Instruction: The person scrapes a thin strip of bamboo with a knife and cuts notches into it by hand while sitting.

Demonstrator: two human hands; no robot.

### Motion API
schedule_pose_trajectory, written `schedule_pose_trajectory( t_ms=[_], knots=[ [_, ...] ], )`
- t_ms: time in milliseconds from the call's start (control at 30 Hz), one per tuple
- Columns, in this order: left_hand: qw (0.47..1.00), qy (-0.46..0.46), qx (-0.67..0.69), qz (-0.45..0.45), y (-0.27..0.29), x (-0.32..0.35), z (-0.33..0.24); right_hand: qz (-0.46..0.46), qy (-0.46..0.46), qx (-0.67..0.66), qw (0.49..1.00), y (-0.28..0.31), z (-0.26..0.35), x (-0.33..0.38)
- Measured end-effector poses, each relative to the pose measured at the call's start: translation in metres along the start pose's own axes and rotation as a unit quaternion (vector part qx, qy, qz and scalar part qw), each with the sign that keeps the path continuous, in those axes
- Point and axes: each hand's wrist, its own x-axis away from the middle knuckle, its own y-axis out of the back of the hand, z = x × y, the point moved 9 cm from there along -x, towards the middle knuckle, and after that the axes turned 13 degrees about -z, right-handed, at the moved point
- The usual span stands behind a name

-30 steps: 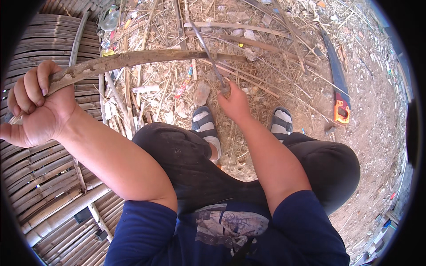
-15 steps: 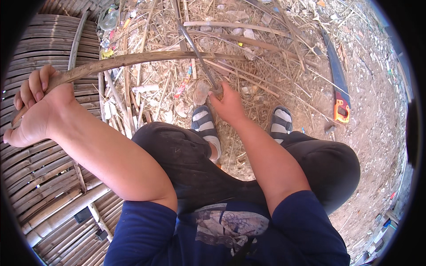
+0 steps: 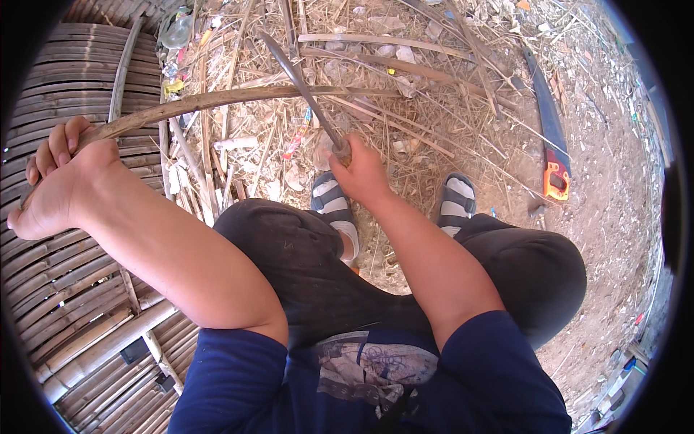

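My left hand [image 3: 61,177] is closed round the near left end of a long wooden stick [image 3: 195,103], which reaches rightward above the littered ground. In the fisheye picture the stick looks curved, and its far end tapers. My right hand [image 3: 361,168] grips the handle of a long-bladed knife [image 3: 295,74]. The blade points up and to the left, crossing over the stick near its middle; whether the two touch I cannot tell. Most of the knife's handle is hidden by my fingers.
At the left is a slatted bamboo platform [image 3: 87,79]. A handsaw [image 3: 547,116] with an orange handle lies on the dirt at the right. Wood strips [image 3: 390,45], dry straw and litter cover the ground ahead of my sandalled feet [image 3: 336,210].
My right hand has shifted slightly left, and the knife blade has swung leftward across the stick. The stick and my left hand stay almost where they were.
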Motion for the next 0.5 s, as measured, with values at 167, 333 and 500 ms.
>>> schedule_pose_trajectory(
  t_ms=[167, 333, 500],
  knots=[
    [0.997, -0.008, -0.029, -0.07, 0.012, -0.004, 0.005, -0.046, -0.142, 0.097, 0.984, 0.012, -0.114, -0.003],
    [1.0, -0.005, -0.024, -0.009, 0.003, -0.008, 0.006, -0.042, -0.058, 0.011, 0.997, 0.01, -0.039, -0.004],
    [0.999, 0.0, -0.033, 0.001, 0.004, -0.006, 0.004, 0.039, -0.009, 0.045, 0.998, 0.006, -0.005, 0.003]
  ],
)
